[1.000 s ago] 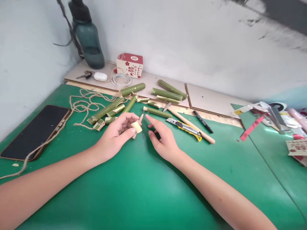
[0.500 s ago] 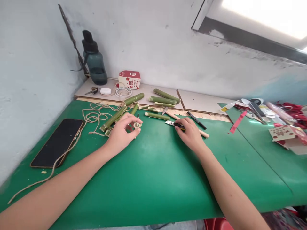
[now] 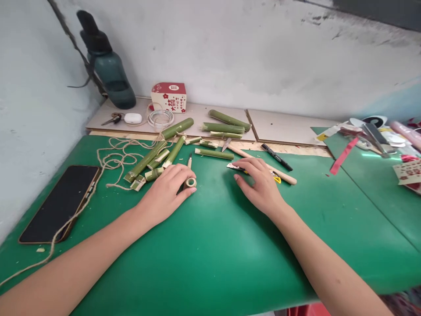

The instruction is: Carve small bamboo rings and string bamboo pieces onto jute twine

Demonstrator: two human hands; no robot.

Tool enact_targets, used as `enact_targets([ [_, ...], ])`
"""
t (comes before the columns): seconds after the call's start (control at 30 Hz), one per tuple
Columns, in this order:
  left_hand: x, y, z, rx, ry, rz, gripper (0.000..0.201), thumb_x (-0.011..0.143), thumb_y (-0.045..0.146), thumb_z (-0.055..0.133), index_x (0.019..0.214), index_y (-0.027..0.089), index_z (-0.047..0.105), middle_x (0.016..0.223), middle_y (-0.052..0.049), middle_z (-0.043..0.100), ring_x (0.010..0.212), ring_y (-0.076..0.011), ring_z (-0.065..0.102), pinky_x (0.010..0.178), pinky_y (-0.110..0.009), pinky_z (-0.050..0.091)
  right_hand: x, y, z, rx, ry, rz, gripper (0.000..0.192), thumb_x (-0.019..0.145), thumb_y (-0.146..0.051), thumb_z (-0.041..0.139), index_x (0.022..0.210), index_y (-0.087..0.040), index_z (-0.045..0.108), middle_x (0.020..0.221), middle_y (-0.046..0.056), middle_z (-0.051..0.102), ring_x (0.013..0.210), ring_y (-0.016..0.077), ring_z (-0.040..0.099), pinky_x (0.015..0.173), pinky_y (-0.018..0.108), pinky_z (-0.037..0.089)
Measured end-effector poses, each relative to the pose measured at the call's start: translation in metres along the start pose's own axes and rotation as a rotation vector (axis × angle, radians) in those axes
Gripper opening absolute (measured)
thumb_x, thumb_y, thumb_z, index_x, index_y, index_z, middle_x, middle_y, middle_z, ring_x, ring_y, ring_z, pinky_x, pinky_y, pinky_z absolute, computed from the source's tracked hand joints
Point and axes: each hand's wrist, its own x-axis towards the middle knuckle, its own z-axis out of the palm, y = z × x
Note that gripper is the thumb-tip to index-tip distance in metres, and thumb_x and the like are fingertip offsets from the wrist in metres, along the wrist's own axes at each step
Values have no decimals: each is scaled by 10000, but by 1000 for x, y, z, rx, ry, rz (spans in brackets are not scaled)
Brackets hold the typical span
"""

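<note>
Green matting point(image 3: 210, 263) carries our work. Since a second ago, our right hand point(image 3: 259, 184) has crossed from beside the bamboo ring point(image 3: 190, 182) to lie palm-down, fingers loosely spread, over the utility knife point(image 3: 234, 167), so cutting appears next. Our left hand point(image 3: 166, 191) pinches the ring against the mat. Most of the knife is hidden; whether it is gripped we cannot tell.

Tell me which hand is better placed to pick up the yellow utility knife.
Right. The right hand already lies over the utility knife on the green mat, while the left hand is pinching the small bamboo ring.
</note>
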Motion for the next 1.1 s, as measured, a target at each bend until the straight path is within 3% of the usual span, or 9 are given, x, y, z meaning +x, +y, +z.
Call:
enact_targets([
  [0.2, -2, -1, 3, -27, -159, 242, 172, 1046, 213, 600, 1218, 219, 597, 1204, -72, 720, 1339, -261, 582, 1064, -399, 517, -8, -20, 4, 97, -138, -147, 412, 1019, -204, 561, 1427, -261, 578, 1436, 118, 644, 1318, 283, 614, 1122, 518, 539],
  [0.3, -5, 6, 4, -9, -200, 373, 173, 1049, 232, 601, 1220, 207, 606, 1143, -71, 743, 1247, -252, 653, 1020, -385, 554, -8, -27, 10, 93, -199, -216, 501, 1031, -143, 482, 1517, -262, 512, 1551, 123, 578, 1390, 271, 579, 1152, 516, 529],
  [0.43, -9, 15, 2, 16, -56, 473, 230, 1022, 193, 617, 1251, 187, 600, 1095, -76, 763, 1041, -234, 725, 943, -384, 585, -4, -39, 25, 14, -236, -331, 571, 1009, -85, 435, 1561, -221, 479, 1628, 126, 521, 1336, 284, 586, 1104, 514, 544],
  [0.53, -10, 17, -1, 55, 110, 515, 302, 989, 150, 615, 1288, 182, 587, 1066, -79, 771, 996, -238, 742, 906, -385, 594, 1, -50, 37, -41, -260, -425, 494, 1015, -136, 484, 1502, -190, 546, 1637, 133, 511, 1272, 300, 578, 1048, 510, 555],
  [0.7, -8, 9, -8, -24, 316, 470, 425, 931, 89, 594, 1346, 171, 551, 1078, -99, 749, 962, -203, 724, 842, -325, 596, 14, -61, 54, -37, -206, -571, 232, 1030, -179, 534, 1177, -213, 710, 1321, 105, 725, 1145, 270, 584, 961, 421, 562],
  [0.87, -6, -2, -8, -147, 444, 351, 365, 929, 88, 582, 1276, 201, 566, 1106, -91, 710, 917, -167, 662, 787, -288, 559, 22, -62, 60, -17, -170, -572, 252, 1020, -100, 501, 1179, -214, 661, 1387, 90, 700, 1084, 233, 617, 980, 394, 555],
  [1.0, -6, -9, 4, -343, 429, 227, 351, 977, 167, 587, 1320, 217, 529, 998, -52, 674, 782, -129, 617, 658, -235, 509, 19, -57, 49, 114, -46, -453, 255, 1015, -72, 470, 1200, -207, 583, 1292, 105, 746, 1180, 230, 678, 983, 393, 574],
  [1.1, -6, -10, 9, -461, 339, 146, 334, 1015, 230, 557, 1344, 232, 499, 904, -7, 612, 652, -96, 555, 566, -200, 463, 17, -54, 32, 270, 130, -331, 209, 987, -136, 582, 1185, -204, 583, 1166, 127, 744, 1132, 235, 703, 913, 376, 597],
])
